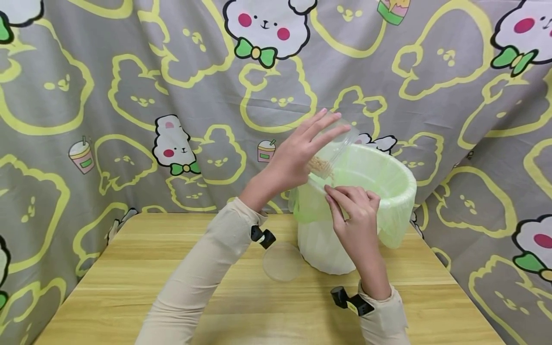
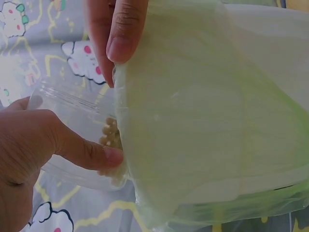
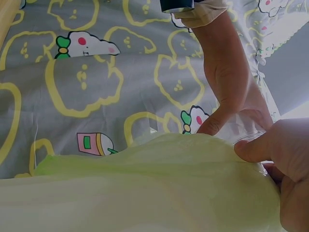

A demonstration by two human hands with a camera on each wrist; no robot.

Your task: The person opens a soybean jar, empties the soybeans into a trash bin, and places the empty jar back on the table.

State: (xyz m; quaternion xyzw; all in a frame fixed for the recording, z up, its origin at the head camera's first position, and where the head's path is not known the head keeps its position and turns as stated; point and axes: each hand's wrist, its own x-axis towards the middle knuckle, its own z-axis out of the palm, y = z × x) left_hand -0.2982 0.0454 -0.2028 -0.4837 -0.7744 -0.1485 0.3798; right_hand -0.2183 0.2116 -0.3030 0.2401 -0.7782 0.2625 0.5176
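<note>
Head view: left hand (image 1: 297, 153) grips a tilted clear jar (image 1: 334, 146) of pale beans; right hand (image 1: 355, 211) pinches the green liner (image 1: 388, 177).

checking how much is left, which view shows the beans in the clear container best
The left wrist view: the beans sit close up behind the clear container wall, by the left hand thumb. The head view shows them small; the right wrist view shows none.

Head view bright, even, sharp; soft shadows on the table (image 1: 129, 287) under the arms. Wrist views softer, close-up fingers (image 2: 120, 43) blurred (right wrist view overexposed top right), the green bag (image 3: 145, 188) hazy, washed out.
</note>
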